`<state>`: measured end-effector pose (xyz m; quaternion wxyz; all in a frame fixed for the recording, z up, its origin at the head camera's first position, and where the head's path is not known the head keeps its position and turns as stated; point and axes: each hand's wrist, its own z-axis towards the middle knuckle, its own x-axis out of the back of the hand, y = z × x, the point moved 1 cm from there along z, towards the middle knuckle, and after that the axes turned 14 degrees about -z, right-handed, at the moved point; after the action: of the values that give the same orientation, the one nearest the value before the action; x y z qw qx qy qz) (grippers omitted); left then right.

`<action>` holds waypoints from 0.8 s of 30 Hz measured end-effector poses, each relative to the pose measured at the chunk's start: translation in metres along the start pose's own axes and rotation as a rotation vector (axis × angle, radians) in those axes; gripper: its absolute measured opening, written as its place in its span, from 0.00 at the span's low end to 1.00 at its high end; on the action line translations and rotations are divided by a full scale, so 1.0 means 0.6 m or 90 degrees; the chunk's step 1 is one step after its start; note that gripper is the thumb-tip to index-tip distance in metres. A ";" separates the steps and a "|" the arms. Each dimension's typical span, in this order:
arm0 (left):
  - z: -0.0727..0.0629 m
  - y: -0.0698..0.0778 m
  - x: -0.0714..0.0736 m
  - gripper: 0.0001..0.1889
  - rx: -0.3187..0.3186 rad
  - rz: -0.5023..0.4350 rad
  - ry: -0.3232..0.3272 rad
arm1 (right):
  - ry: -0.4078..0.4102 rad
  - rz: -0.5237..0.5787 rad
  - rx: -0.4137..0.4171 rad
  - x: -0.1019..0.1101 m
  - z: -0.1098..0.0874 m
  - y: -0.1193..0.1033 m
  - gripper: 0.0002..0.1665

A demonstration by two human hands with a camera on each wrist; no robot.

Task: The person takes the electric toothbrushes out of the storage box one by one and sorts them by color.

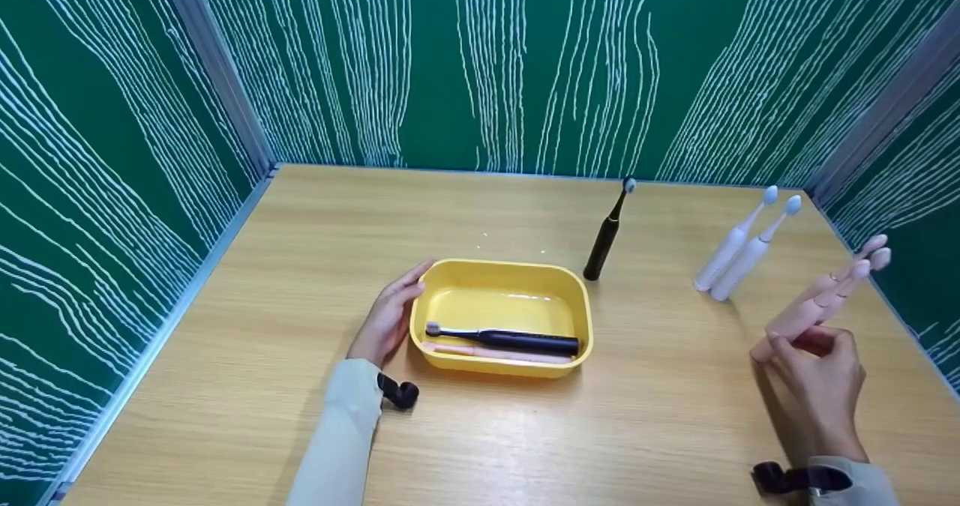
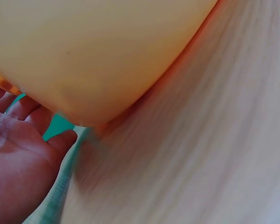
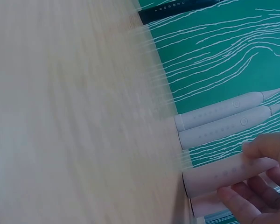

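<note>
My left hand (image 1: 388,315) holds the left side of a yellow plastic bin (image 1: 499,267), its thumb at the rim and its fingers along the outer wall. A black electric toothbrush (image 1: 529,340) lies in the bin, beside a pink one (image 1: 495,353) along the near wall. At the far right, my right hand (image 1: 821,375) pinches the handle of an upright pink electric toothbrush (image 3: 224,175) between thumb and fingers. Behind it, more pink toothbrushes (image 3: 207,205) are partly hidden by the hand and the held one.
Two white electric toothbrushes (image 1: 739,258) stand side by side, left of the pink group. A black electric toothbrush (image 1: 602,247) stands behind the bin's right corner. Green panels with white wavy lines (image 1: 435,64) border the wooden table (image 1: 337,214) at the back and sides.
</note>
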<state>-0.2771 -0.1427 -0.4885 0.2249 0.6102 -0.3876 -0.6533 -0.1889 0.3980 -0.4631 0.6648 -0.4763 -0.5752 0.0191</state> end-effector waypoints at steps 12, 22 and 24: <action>-0.001 0.001 -0.001 0.26 -0.006 -0.001 0.009 | 0.001 0.014 0.011 0.001 -0.004 0.004 0.30; -0.001 0.000 0.002 0.26 -0.016 0.031 -0.002 | 0.015 0.028 0.016 0.001 -0.004 0.007 0.29; -0.001 0.000 0.002 0.26 -0.013 0.030 0.000 | 0.048 0.040 0.027 0.001 -0.006 0.007 0.27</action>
<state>-0.2764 -0.1437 -0.4889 0.2461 0.5985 -0.3952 -0.6520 -0.1839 0.3984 -0.4651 0.6950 -0.4802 -0.5341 0.0344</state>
